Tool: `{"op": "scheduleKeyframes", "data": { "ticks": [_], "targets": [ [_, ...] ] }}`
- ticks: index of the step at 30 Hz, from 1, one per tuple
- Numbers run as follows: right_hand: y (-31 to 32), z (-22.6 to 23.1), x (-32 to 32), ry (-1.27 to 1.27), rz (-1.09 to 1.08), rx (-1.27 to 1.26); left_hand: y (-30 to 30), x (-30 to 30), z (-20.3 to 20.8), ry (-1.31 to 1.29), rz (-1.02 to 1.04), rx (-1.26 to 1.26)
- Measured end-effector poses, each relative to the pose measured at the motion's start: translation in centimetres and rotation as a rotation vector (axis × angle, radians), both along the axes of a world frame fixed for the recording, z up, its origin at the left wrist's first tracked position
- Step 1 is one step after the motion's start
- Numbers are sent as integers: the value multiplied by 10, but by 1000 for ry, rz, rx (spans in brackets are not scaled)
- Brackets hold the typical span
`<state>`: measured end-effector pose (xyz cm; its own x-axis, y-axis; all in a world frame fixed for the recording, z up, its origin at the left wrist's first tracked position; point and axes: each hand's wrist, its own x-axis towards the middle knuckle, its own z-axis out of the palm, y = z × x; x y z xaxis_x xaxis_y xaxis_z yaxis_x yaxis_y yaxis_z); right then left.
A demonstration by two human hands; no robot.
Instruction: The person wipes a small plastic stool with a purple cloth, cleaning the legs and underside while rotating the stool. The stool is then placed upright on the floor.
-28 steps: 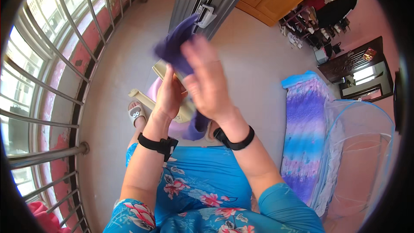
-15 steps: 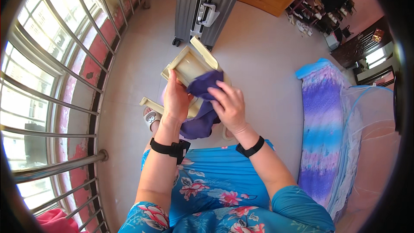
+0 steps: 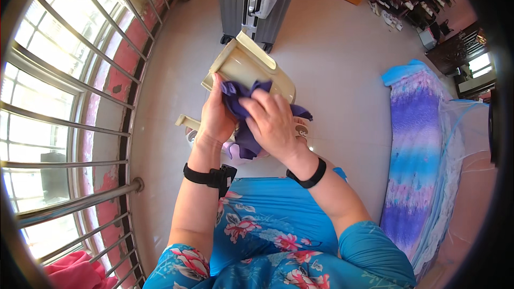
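Presently, the cream plastic piece [image 3: 251, 69] is near the grey suitcase [image 3: 284, 5]. The left hand [image 3: 217, 118] grips its edge; the right hand [image 3: 277, 131] bends its fingers over purple cloth [image 3: 247, 143], whether pinching one cannot tell.

Under our right hand [image 3: 273, 123] we see purple cloth [image 3: 246, 140]. The plastic piece [image 3: 247, 63] at our left hand [image 3: 217, 115] is cream. Below our hands, our blue clothes [image 3: 276, 203] have pink flowers. Right of our right hand, a cover [image 3: 412, 142] has purple, blue and pink stripes.
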<state>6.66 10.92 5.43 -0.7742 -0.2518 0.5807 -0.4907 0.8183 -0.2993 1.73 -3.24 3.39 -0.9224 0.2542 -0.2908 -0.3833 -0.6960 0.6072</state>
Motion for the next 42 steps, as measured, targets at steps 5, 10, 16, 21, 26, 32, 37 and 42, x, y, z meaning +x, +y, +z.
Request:
{"op": "scheduleKeyframes", "data": {
  "ticks": [5, 10, 16, 21, 26, 32, 37, 42],
  "targets": [
    [11, -13, 19, -239, 118, -91, -4, -5, -6, -1, 24, -104],
    [20, -5, 19, -313, -14, -511, -1, 6, -6, 195, -166, -162],
    [42, 20, 3, -829, 78, -1280, 8, 6, -3, 320, -15, -324],
    [56, 77, 29, -921, 786, -1515, 7, 11, -6, 309, 35, -464],
    [-16, 88, 85, -1051, 1404, -1122, 5, 9, -7, 352, -58, -500],
    [-49, 67, 93, -1022, 1397, -1183, -4, 3, -24, 413, -127, -352],
    [-64, 57, 95, -1005, 1377, -1248, -7, 2, -25, 383, -127, -341],
    [-69, 80, 95, -989, 1318, -1388, 1, 8, -11, 372, -80, -424]
  ]
}}
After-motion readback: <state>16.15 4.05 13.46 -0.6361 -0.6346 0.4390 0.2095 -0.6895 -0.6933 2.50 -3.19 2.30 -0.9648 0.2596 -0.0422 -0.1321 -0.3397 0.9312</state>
